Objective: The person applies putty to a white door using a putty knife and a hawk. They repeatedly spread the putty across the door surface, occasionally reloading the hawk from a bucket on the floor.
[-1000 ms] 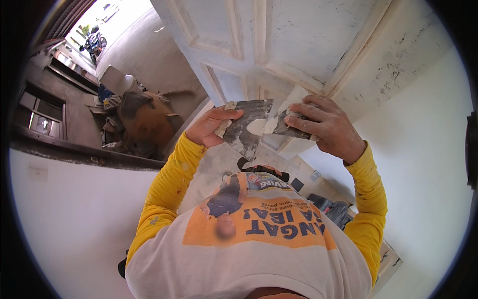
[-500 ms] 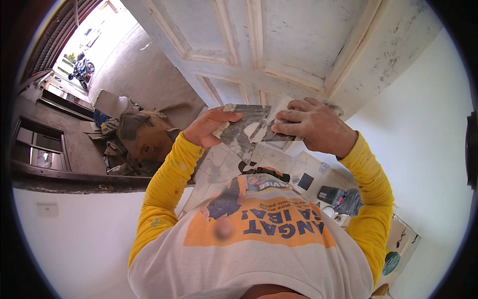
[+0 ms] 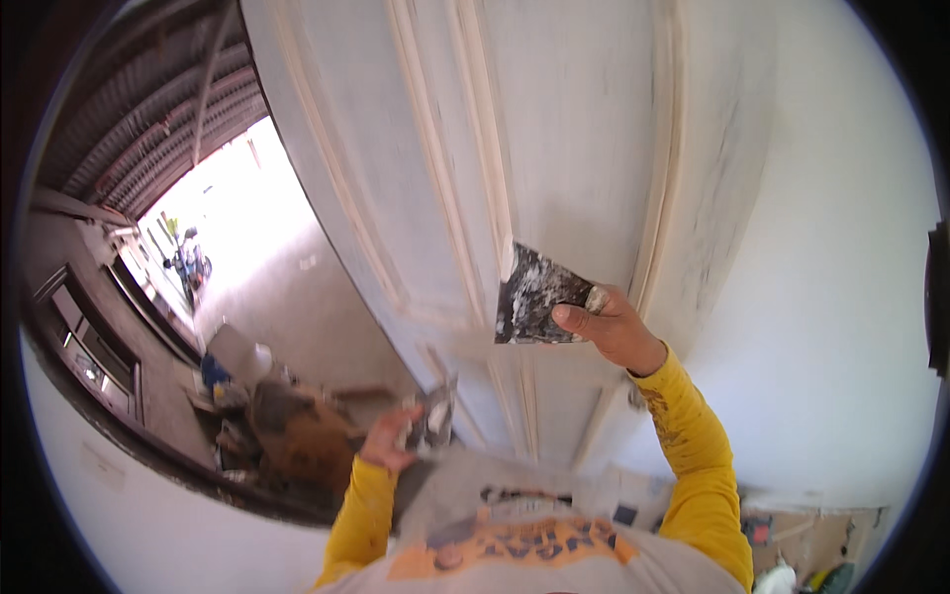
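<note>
My right hand (image 3: pixel 621 332) grips a wide putty knife (image 3: pixel 534 297), thumb on its dark, putty-smeared blade. A corner of that blade, with white putty on it, is at a raised moulding of the pale panelled door (image 3: pixel 584 129); whether it touches cannot be told. Lower and to the left, my left hand (image 3: pixel 386 442) is closed around a second flat putty knife (image 3: pixel 435 418), blurred and carrying pale putty. The door shows white patches and darker marks along its mouldings.
At left a doorway opens onto a concrete floor (image 3: pixel 277 297) with a parked motorcycle (image 3: pixel 188 262). Cardboard (image 3: pixel 302 426) and other clutter lie beyond the threshold. A white wall (image 3: pixel 841 327) stands at right, above a board (image 3: pixel 821 540) and other items near the floor.
The two putty knives, previously together before my chest, have separated. My right hand has risen to the door panel with its knife; my left has dropped lower left. The view has tilted upward.
</note>
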A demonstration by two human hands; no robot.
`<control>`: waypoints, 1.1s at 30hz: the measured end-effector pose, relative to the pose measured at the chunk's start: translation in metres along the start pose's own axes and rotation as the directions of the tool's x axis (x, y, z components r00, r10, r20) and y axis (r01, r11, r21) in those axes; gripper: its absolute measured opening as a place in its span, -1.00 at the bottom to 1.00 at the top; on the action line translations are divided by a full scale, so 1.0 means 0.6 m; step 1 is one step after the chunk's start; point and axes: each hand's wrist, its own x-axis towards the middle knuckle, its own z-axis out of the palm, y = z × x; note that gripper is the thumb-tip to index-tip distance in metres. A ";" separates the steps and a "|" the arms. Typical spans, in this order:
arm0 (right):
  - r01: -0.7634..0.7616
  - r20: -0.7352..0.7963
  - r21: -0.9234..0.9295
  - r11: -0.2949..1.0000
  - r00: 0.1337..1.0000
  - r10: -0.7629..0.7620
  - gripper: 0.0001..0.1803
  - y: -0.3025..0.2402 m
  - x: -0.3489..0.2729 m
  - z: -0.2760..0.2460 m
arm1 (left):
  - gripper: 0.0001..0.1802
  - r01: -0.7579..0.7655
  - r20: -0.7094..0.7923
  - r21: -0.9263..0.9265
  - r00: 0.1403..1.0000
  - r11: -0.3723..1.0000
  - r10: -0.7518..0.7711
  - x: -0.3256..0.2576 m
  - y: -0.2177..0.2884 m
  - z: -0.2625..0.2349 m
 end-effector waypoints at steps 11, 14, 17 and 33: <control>0.501 -0.246 -0.299 0.812 0.782 -0.573 -0.63 -0.451 0.324 -0.096 | -0.48 0.151 -0.078 -0.613 0.965 0.775 -0.250 0.050 0.191 -0.053; 0.387 -0.346 -0.183 0.904 0.835 -0.428 -0.69 -0.472 0.366 -0.067 | -0.50 0.186 -0.066 -0.791 0.921 0.582 -0.383 0.027 0.207 -0.062; 0.399 -0.372 -0.192 0.896 0.816 -0.443 -0.69 -0.497 0.398 -0.059 | -0.48 0.250 0.016 -0.895 0.846 0.370 -0.533 0.018 0.203 -0.064; 0.472 -0.318 -0.092 0.877 0.821 -0.474 -0.73 -0.479 0.387 -0.074 | -0.63 0.358 0.176 -0.930 0.634 0.084 -0.753 0.047 0.242 -0.067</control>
